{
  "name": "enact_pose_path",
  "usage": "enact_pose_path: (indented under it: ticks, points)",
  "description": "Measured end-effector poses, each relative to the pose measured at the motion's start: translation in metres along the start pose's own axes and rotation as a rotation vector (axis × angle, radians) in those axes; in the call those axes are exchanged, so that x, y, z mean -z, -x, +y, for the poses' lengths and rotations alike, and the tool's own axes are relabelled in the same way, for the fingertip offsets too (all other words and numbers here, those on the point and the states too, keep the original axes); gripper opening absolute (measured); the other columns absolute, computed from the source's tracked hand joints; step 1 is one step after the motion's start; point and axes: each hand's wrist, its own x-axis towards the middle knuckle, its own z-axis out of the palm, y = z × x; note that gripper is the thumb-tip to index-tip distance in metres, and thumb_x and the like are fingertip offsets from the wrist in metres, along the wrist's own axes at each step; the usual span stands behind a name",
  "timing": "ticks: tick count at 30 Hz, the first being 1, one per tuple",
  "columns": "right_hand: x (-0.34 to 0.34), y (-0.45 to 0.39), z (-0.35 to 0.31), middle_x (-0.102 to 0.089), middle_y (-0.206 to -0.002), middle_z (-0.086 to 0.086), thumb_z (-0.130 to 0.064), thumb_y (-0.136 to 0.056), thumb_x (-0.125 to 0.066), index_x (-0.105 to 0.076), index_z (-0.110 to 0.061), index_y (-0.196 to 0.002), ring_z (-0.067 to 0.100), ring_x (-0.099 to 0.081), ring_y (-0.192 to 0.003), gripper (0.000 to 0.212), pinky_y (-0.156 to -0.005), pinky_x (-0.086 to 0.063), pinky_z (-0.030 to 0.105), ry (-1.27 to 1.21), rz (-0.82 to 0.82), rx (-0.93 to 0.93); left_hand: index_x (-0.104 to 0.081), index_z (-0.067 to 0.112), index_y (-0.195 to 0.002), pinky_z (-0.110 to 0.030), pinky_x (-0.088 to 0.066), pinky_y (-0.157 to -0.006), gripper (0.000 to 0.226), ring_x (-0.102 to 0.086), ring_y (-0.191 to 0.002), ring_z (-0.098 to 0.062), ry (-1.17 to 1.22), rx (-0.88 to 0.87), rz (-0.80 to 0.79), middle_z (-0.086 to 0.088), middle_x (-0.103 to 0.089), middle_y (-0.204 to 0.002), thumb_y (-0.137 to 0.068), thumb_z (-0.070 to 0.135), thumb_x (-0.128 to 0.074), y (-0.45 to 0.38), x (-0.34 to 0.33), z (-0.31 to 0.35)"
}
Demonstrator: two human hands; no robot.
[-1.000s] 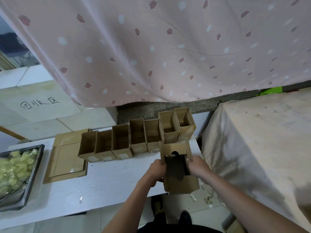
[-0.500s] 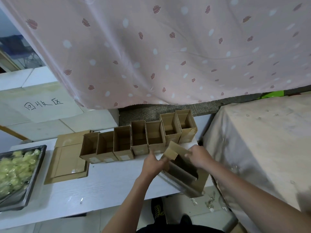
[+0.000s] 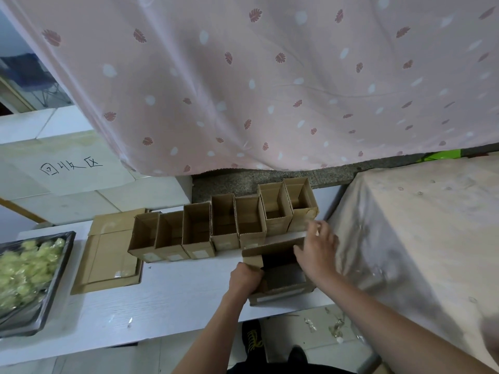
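Working hard up against a row of open boxes (image 3: 224, 225), seven of them, lined along the back of the white bench (image 3: 167, 295), just beyond the cardboard box (image 3: 280, 273) in hand and nearly touching its far flap. Flanked on the right by a cloth-covered table (image 3: 415, 238), close beside; on the left by a flat sheet of cardboard (image 3: 108, 257) and, further off at the bench's left end, a metal tray (image 3: 58, 276) of pale green pieces. Overhung by a pink curtain (image 3: 270, 85) behind the row. Held at the near right corner of the bench, mouth turned up toward the camera, dark inside, flaps folded out at the far and left sides; long axis seemingly running down from the mouth, though hard to judge from above. Gripped at the left flap by the left hand (image 3: 245, 276), fingers curled round the cardboard. Covered along the right wall by the right hand (image 3: 318, 256), thumb at the inner edge, fingers blurred and stretched toward the far flap; clamped or merely pressing, cannot tell. Hemmed by the bench's near edge just below and its right end beside; open bench only to the left, between box and flat cardboard.
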Motion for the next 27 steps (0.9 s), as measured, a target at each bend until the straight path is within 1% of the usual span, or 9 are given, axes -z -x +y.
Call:
enact_pose_path:
  ticks: [1, 3, 6, 11, 15, 18, 21, 24, 27]
  points:
    - [0.000, 0.001, 0.009, -0.042, -0.141, 0.014, -0.035, -0.080, -0.078, -0.038, -0.013, -0.140, 0.033, -0.044, -0.130, 0.075, -0.106, -0.040, 0.046, -0.019, -0.005, -0.075, -0.054, 0.009, -0.125, -0.037, -0.055, -0.091, 0.039, -0.062, -0.104, -0.026, -0.001, 0.000, 0.003, -0.012, -0.064, -0.120, -0.095, 0.034, -0.062, -0.001, -0.001, 0.000]
    - [0.003, -0.002, 0.022, -0.043, -0.142, 0.017, -0.040, -0.083, -0.077, -0.029, -0.007, -0.146, 0.032, -0.049, -0.125, 0.086, -0.094, -0.046, 0.038, -0.216, -0.223, -0.289, -0.048, 0.009, -0.131, -0.037, -0.053, -0.094, 0.049, -0.061, -0.112, -0.029, -0.011, 0.003, 0.012, -0.013, -0.061, -0.127, -0.094, 0.036, -0.065, -0.002, -0.004, 0.001]
    - [0.004, -0.008, 0.028, -0.056, -0.128, 0.012, -0.048, -0.087, -0.071, -0.043, -0.005, -0.139, 0.023, -0.055, -0.106, 0.074, -0.083, -0.050, 0.034, -0.403, -0.565, -0.450, -0.043, 0.008, -0.135, -0.037, -0.053, -0.095, 0.053, -0.061, -0.114, -0.030, -0.009, 0.013, 0.022, -0.015, -0.059, -0.129, -0.094, 0.032, -0.067, -0.001, -0.008, 0.002]
    - [-0.007, -0.009, 0.031, -0.056, -0.130, 0.012, -0.036, -0.084, -0.076, -0.044, -0.009, -0.136, 0.029, -0.055, -0.118, 0.067, -0.096, -0.051, 0.040, -0.315, -0.629, -0.375, -0.036, 0.006, -0.141, -0.043, -0.052, -0.100, 0.051, -0.058, -0.117, -0.031, 0.016, 0.007, -0.056, -0.016, -0.057, -0.132, -0.100, 0.030, -0.055, -0.002, -0.005, 0.004]
    - [-0.008, -0.016, 0.034, -0.058, -0.118, 0.010, -0.021, -0.094, -0.055, -0.041, -0.015, -0.138, 0.027, -0.057, -0.106, 0.047, -0.093, -0.052, 0.041, -0.433, -0.631, -0.399, -0.010, 0.011, -0.155, -0.042, -0.050, -0.094, 0.060, -0.053, -0.124, -0.035, 0.109, 0.001, -0.163, -0.020, -0.046, -0.144, -0.107, 0.037, -0.033, -0.004, 0.006, 0.004]
    - [0.000, -0.023, 0.038, -0.051, -0.136, 0.013, -0.018, -0.100, -0.045, -0.022, -0.028, -0.152, 0.032, -0.052, -0.121, 0.058, -0.098, -0.046, 0.046, -0.618, -0.679, -0.452, -0.028, 0.022, -0.151, -0.036, -0.049, -0.074, 0.046, -0.059, -0.106, -0.029, 0.267, -0.010, -0.181, -0.014, -0.057, -0.128, -0.108, 0.036, -0.025, -0.005, 0.019, -0.004]
    - [0.004, -0.027, 0.042, -0.039, -0.150, 0.014, -0.020, -0.102, -0.047, -0.016, -0.039, -0.153, 0.040, -0.045, -0.130, 0.063, -0.097, -0.050, 0.058, -0.857, -0.713, -0.573, -0.042, 0.024, -0.140, -0.035, -0.049, -0.074, 0.041, -0.060, -0.095, -0.025, 0.323, 0.011, -0.205, -0.006, -0.061, -0.111, -0.107, 0.041, -0.026, -0.003, 0.029, -0.012]
    - [0.003, -0.026, 0.049, -0.040, -0.148, 0.016, -0.030, -0.096, -0.061, -0.028, -0.034, -0.148, 0.042, -0.046, -0.129, 0.061, -0.092, -0.051, 0.064, -1.003, -0.743, -0.637, -0.036, 0.041, -0.140, -0.039, -0.055, -0.074, 0.036, -0.056, -0.105, -0.023, 0.312, -0.050, -0.278, 0.000, -0.051, -0.128, -0.105, 0.049, -0.028, 0.002, 0.034, -0.013]
    - [0.001, -0.026, 0.059, -0.063, -0.123, 0.026, -0.048, -0.088, -0.067, -0.052, -0.019, -0.129, 0.046, -0.064, -0.109, 0.052, -0.086, -0.055, 0.060, -1.271, -0.804, -0.687, -0.046, 0.048, -0.128, -0.042, -0.059, -0.085, 0.027, -0.057, -0.110, -0.027, 0.290, -0.117, -0.301, -0.004, -0.052, -0.130, -0.103, 0.051, -0.036, 0.007, 0.040, -0.011]
